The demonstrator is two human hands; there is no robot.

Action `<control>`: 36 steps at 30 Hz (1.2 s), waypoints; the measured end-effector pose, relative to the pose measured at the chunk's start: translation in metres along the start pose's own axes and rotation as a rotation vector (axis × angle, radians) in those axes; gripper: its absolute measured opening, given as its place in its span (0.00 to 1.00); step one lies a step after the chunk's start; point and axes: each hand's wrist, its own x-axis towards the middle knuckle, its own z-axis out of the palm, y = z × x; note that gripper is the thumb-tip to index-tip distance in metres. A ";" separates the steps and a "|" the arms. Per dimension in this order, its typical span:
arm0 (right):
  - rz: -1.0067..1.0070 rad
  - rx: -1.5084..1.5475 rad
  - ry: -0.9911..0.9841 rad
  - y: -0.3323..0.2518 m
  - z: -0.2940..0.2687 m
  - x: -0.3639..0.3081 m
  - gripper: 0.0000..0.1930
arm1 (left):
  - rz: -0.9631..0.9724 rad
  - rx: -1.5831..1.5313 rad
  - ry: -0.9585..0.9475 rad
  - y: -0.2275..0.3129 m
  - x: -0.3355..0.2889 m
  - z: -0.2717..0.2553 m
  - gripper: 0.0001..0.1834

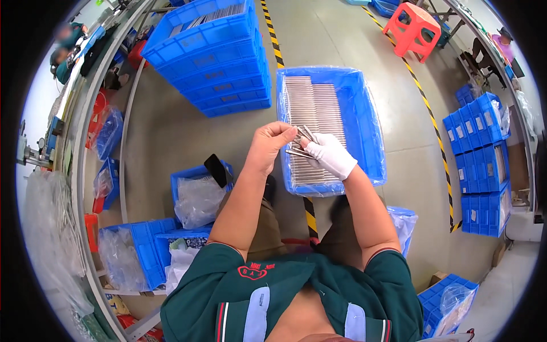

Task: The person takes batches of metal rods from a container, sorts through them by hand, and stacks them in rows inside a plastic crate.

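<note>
Several slim, shiny metal rods (308, 134) lie in my right hand (331, 158), which wears a white glove and is closed around them. My bare left hand (272, 143) meets it from the left. Its thumb and fingers pinch at the end of one rod, though the fingertips partly hide it. Both hands hover over a blue crate (371, 131) lined with clear plastic. Inside, similar metal rods (326, 108) lie packed in two neat columns on the left and middle. The crate's right part shows bare blue lining.
Stacked blue crates (228, 85) stand at the far left, the top one holding rods. A red stool (411, 28) is at the far right. More blue crates (478, 165) line the right side. Near my left arm are a black phone-like object (216, 170) and a plastic-covered crate (196, 199).
</note>
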 end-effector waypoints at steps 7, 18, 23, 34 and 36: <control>-0.001 -0.071 0.064 -0.005 0.003 0.001 0.13 | -0.026 0.060 0.033 -0.003 0.000 -0.004 0.06; 0.019 -0.102 0.065 -0.002 0.004 0.003 0.18 | 0.056 0.135 -0.019 -0.001 -0.001 -0.006 0.04; -0.054 -0.186 0.048 0.006 0.003 0.005 0.17 | 0.040 0.222 -0.092 -0.002 0.001 -0.014 0.05; -0.074 -0.304 0.111 0.000 0.005 0.006 0.14 | 0.109 0.264 0.074 -0.014 -0.003 -0.004 0.06; -0.019 -0.195 0.079 -0.002 0.005 0.003 0.14 | 0.072 0.106 0.004 -0.007 -0.004 -0.002 0.06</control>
